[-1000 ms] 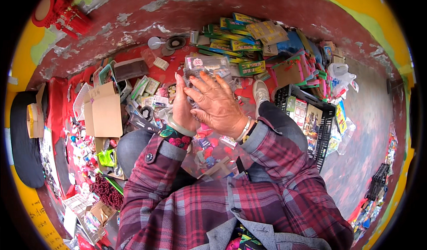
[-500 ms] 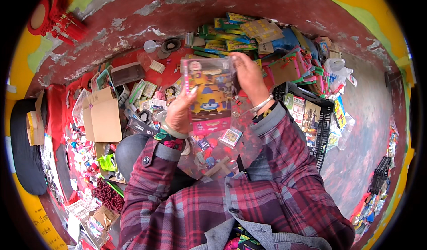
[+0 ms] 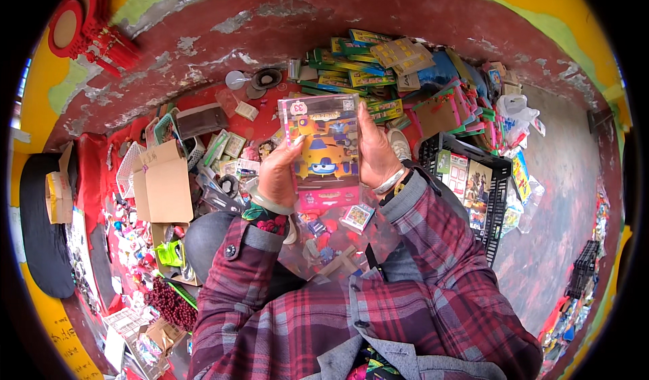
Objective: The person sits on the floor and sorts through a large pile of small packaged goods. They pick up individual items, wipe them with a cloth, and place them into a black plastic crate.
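Note:
In front of my chest I hold a flat, rectangular picture pack [image 3: 327, 153] upright between both hands. A yellow and blue cartoon vehicle fills its front, a pink band runs along the bottom, and its surface shines like clear plastic. My left hand [image 3: 277, 177] grips the left edge, its thumb lying on the front and its other fingers behind. Along the right edge my right hand [image 3: 377, 153] closes on the pack, with the thumb pointing up and most fingers hidden. Below the pack, a small square box [image 3: 357, 218] lies on the floor between my legs.
A black plastic crate [image 3: 497, 197] with flat packs inside stands to my right. Colourful boxes [image 3: 368, 79] are piled against the far wall. On the left are an open cardboard box [image 3: 162, 194], dark red beads [image 3: 169, 302] and small goods. White plastic bags [image 3: 517, 113] lie far right.
My right hand has slid down from the pack's top right corner to its right edge. The pack has tilted and now faces me more squarely. My left hand keeps its grip.

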The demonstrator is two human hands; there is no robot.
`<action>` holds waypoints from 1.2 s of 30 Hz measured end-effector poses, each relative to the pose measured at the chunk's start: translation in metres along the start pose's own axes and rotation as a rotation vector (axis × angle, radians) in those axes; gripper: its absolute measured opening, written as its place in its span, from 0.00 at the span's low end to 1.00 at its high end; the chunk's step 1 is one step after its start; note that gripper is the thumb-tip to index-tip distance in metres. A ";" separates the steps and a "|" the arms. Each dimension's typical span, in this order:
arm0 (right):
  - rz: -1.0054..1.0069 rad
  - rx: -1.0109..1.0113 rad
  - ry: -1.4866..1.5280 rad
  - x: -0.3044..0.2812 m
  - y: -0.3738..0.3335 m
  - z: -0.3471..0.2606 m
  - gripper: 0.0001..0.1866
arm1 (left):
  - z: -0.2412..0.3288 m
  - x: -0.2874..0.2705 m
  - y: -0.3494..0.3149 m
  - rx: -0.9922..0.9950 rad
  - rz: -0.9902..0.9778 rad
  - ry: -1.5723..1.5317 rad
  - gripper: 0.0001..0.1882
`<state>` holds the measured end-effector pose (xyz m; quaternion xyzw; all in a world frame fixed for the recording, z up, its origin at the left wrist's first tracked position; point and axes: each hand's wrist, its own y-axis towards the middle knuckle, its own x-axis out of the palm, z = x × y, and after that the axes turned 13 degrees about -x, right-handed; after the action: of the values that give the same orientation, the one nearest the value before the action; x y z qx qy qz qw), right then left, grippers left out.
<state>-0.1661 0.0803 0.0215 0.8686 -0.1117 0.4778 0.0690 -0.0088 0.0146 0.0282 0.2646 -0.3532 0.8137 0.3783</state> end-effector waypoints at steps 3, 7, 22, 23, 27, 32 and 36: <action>0.031 -0.002 -0.058 0.003 0.000 -0.004 0.30 | -0.004 -0.003 0.006 0.046 0.047 0.001 0.22; -0.010 0.019 -0.040 -0.003 0.003 -0.006 0.30 | -0.006 -0.006 0.008 0.075 0.054 -0.012 0.21; -0.296 0.205 -0.939 -0.010 -0.005 -0.079 0.16 | 0.014 0.007 -0.009 -0.308 -0.123 0.725 0.21; -0.350 0.216 -0.994 -0.012 -0.007 -0.077 0.14 | 0.006 0.000 -0.006 -0.326 -0.119 0.671 0.21; -0.336 0.228 -0.968 -0.016 -0.007 -0.077 0.13 | 0.005 0.001 -0.004 -0.356 -0.150 0.599 0.24; -0.121 0.065 -0.805 -0.034 -0.005 -0.081 0.11 | 0.004 -0.026 0.017 -0.322 0.037 0.190 0.41; 0.074 -0.097 -0.512 -0.044 0.003 -0.084 0.11 | 0.003 -0.030 0.024 -0.090 -0.141 -0.262 0.45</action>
<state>-0.2581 0.1025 0.0293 0.9522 -0.1797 0.2388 0.0625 -0.0100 -0.0116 0.0002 0.3753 -0.4162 0.7269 0.3968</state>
